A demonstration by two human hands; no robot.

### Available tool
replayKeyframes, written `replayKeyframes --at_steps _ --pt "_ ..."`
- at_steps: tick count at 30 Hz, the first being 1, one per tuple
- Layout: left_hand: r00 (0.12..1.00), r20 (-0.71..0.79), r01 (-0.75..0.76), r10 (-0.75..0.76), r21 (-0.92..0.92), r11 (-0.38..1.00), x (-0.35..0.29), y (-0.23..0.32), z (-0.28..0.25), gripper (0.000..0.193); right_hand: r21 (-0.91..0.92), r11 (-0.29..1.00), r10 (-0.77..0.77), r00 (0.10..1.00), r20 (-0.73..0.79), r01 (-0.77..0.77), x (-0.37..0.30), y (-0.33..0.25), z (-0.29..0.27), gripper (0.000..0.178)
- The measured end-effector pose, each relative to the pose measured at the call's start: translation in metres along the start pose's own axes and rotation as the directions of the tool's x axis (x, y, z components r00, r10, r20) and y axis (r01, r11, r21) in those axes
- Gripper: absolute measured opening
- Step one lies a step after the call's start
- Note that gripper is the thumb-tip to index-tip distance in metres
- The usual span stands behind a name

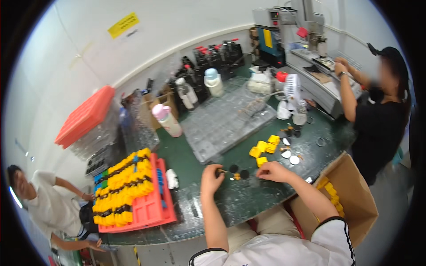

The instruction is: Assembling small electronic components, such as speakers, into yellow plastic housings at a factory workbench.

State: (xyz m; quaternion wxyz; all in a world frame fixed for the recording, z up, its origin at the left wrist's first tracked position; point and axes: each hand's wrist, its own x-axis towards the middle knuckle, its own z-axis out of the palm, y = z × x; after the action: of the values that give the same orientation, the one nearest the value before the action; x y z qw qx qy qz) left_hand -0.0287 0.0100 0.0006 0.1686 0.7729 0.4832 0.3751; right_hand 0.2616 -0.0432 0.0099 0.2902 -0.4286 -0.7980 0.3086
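A: Take the grey tray [202,139] as the mark. Where are the two hands?

B: Both on its near side, over the green table [188,199]. The left hand [210,181] is just off the tray's near corner; the right hand [276,172] is farther right.

A: And the fingers?

B: The left ones are curled round a black piece [219,172]. The right ones are bent, tips low over the table; the view is too coarse there for me to tell whether they grip anything.

A: What lies between the hands?

B: Black discs [244,174] and a brass part [237,176], all on the tray's near side.

A: And the yellow blocks [262,146]?

B: Clustered off the tray's right-hand near edge, one close to the right fingertips. White discs [294,160] lie farther right of the tray.

A: Left of the tray?

B: A pink-capped bottle [167,120] stands near its left edge. Farther left and nearer is a red rack [146,213] loaded with yellow parts [124,190]; a white wad [172,178] lies between rack and tray.

A: And the far right?

B: A fan [291,91] beside the tray's right end, then a co-worker [379,119] with hands at a machine [317,86], well apart from the tray.
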Motion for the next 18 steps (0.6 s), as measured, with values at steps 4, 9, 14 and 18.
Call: replayKeyframes --at_steps 4,9,14,18 --pt "0.997 0.047 0.073 -0.067 -0.143 0.987 -0.002 0.055 0.020 0.023 -0.088 0.983 0.157 0.987 -0.037 -0.160 -0.015 -0.007 -0.003 0.013" --pt "0.950 0.127 -0.273 0.284 -0.094 0.957 -0.042 0.087 0.033 0.030 -0.188 0.970 0.151 0.988 -0.025 -0.153 -0.020 -0.023 -0.002 0.012" --pt "0.981 0.143 -0.152 0.130 0.158 0.976 -0.127 0.077 -0.005 0.034 -0.222 0.975 0.048 0.995 0.089 -0.028 -0.016 -0.045 0.007 0.019" --pt "0.991 0.039 -0.134 0.129 0.223 0.966 -0.152 0.068 0.004 0.032 -0.428 0.904 -0.054 0.995 -0.079 0.015 -0.035 -0.043 -0.010 0.019"
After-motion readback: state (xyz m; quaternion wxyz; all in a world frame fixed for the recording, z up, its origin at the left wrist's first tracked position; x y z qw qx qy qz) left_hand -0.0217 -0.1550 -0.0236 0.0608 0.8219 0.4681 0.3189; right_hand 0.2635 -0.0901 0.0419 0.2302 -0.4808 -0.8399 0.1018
